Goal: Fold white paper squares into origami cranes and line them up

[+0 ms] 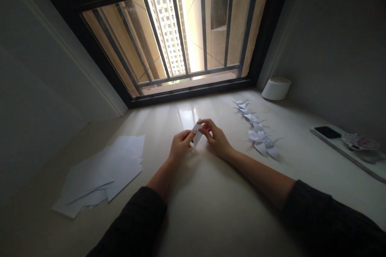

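Observation:
A small piece of folded white paper [197, 131] is held between both hands, in the middle of the view and above the pale surface. My left hand [181, 143] pinches its left side with thumb and fingers. On its upper right edge, my right hand [216, 138] has closed its thumb and fingertips. Right of my hands, several folded white paper cranes [258, 134] stand in a row that runs away from me. Several loose sheets of white paper [102, 168] lie in an overlapping pile to the left.
A white roll [276, 89] stands in the back right corner. Along the right wall lies a phone [330, 133] with a patterned round piece [360, 142] on it. The pale ledge [208, 217] ends at a dark-framed window [193, 91] with bars.

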`<state>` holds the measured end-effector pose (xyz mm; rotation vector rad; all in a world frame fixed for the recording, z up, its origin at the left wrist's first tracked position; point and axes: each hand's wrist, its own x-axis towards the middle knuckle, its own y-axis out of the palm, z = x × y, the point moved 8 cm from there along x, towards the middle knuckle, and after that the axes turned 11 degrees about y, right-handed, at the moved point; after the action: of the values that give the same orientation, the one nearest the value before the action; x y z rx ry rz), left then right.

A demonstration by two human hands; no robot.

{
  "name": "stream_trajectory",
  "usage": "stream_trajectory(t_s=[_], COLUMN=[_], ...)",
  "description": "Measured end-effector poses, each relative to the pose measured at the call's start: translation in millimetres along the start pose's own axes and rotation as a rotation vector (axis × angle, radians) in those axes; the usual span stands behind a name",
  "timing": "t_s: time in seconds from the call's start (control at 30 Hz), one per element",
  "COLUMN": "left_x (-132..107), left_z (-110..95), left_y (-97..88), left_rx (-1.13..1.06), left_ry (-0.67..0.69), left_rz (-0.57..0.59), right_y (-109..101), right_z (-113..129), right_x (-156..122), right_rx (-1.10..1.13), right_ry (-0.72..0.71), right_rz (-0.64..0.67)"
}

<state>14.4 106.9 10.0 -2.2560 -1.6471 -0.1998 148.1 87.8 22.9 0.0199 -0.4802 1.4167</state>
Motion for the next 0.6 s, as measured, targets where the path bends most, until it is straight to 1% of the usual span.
stream_trajectory(t_s=[0.13, 0.23, 0.3, 0.37, 0.47, 0.6], left_x=[0, -1, -2, -2, -3, -4], left_z=[7, 11, 12, 12, 11, 6], left_y=[-4.8, -9.5, -11.0, -10.6, -8.5, -8.2], left_rx=[-0.090, -0.188, -0.222, -0.229, -0.229, -0.210], left_ry=[-0.046, -0.075, -0.088, -0.101, -0.108, -0.051], left_rz=[-0.071, -0.153, -0.183, -0.186, -0.172, -0.171], right_y=[-1, 0, 1, 0, -3, -4], right_z=[3, 9, 13, 12, 6, -2], right_x=[-1, -3, -4, -4, -3, 0], right_rx=[0.026, 0.016, -0.014, -0.036, -0.019, 0.059], right_ry=[0.016, -0.027, -0.065, -0.073, -0.029, 0.027], right_rz=[0.006, 0.030, 0.042, 0.028, -0.015, -0.023])
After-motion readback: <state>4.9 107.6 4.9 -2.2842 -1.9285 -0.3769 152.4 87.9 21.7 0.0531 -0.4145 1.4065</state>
